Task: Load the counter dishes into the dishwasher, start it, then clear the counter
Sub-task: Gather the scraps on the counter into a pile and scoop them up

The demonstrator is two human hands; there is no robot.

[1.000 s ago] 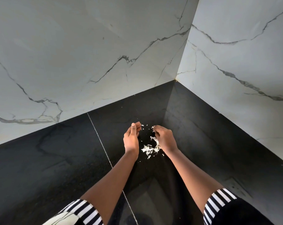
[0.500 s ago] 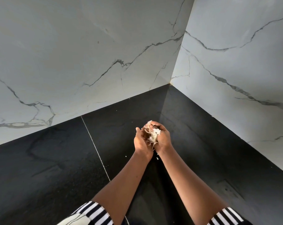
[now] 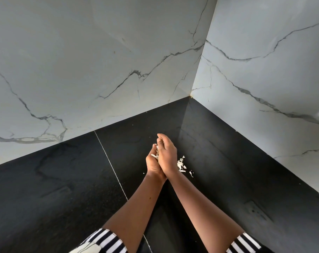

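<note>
Head view: near the counter's (image 3: 63, 179) back right corner, left hand (image 3: 151, 164) cups white scraps (image 3: 156, 152); right hand (image 3: 167, 156) presses flat over them, likely against spilling. Stray bits (image 3: 180, 164) lie just beside.

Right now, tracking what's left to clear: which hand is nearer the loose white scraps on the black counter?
Right. The right hand is beside the loose white scraps, just left of them; the left hand is farther, on the right hand's far side, pressed against it.
</note>
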